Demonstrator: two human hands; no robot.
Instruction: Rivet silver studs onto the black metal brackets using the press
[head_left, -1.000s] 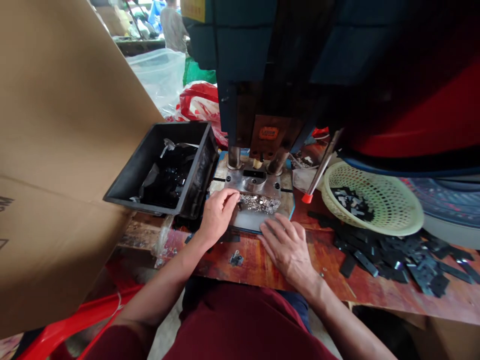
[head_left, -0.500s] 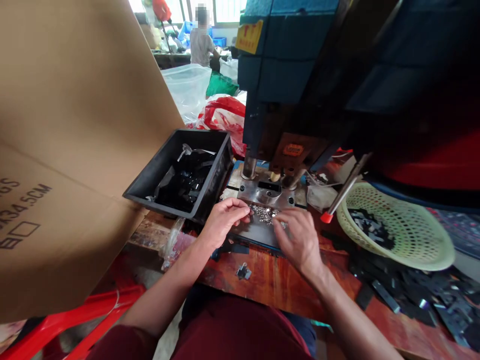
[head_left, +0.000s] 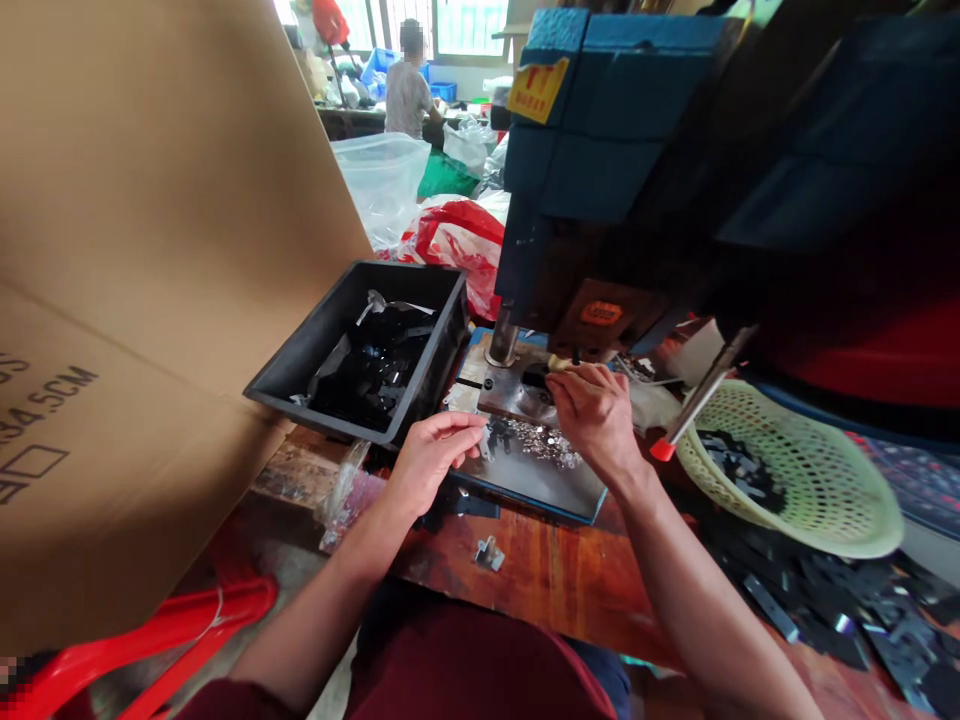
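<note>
1. Sitting low under the blue press [head_left: 600, 180] is the metal die block [head_left: 517, 398], a dark slot [head_left: 535, 381] in its top. Can't tell if that black is a part or just shadow.
2. Right hand [head_left: 596, 410] is over the right side of the die block, palm down, knuckles up, fingers bunched and bent toward the slot. Fingertips are right at its edge; can't tell whether they're clamped on anything. Right forearm [head_left: 675, 560] slants up to it.
3. Left hand [head_left: 439, 450] is off the die block's front left, fingers curled in a loose pinch beside a small shiny piece [head_left: 486, 440]. Gripped or just near it? Can't tell from this angle.
4. Tons of tiny silvery bits [head_left: 544, 442] lie just in front of the die block, on a flat metal plate [head_left: 525, 482].
5. Further in front of the block, a little metal clip [head_left: 489, 553] on the wooden bench [head_left: 555, 570].
6. Left of the block: black bin [head_left: 436, 368] with glossy dark pieces [head_left: 375, 360], then big cardboard [head_left: 135, 250].
7. Right of the block: red-tipped rod [head_left: 705, 390], pale green basket [head_left: 825, 470], loose black parts [head_left: 780, 605].
8. Way behind the block, a person [head_left: 405, 100] in a grey top.
</note>
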